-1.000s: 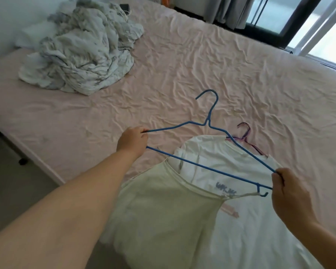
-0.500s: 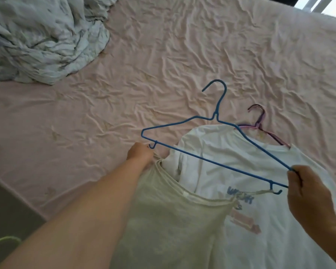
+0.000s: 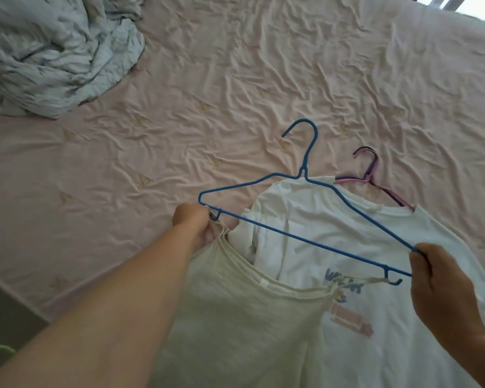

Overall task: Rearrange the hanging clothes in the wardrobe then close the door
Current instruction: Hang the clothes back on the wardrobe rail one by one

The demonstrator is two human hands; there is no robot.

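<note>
Cream strap [image 3: 217,224] now at L hanger notch [image 3: 214,215]

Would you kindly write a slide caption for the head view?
Both hands, left hand and right hand, hook a cream camisole onto a blue hanger over the bed.

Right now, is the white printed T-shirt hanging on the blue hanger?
No, the white T-shirt lies on the bed on a pink hanger; the blue hanger is held above it.

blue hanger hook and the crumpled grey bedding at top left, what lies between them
In the head view, only bare wrinkled pink sheet lies between the blue hanger hook and the crumpled grey bedding.
</note>
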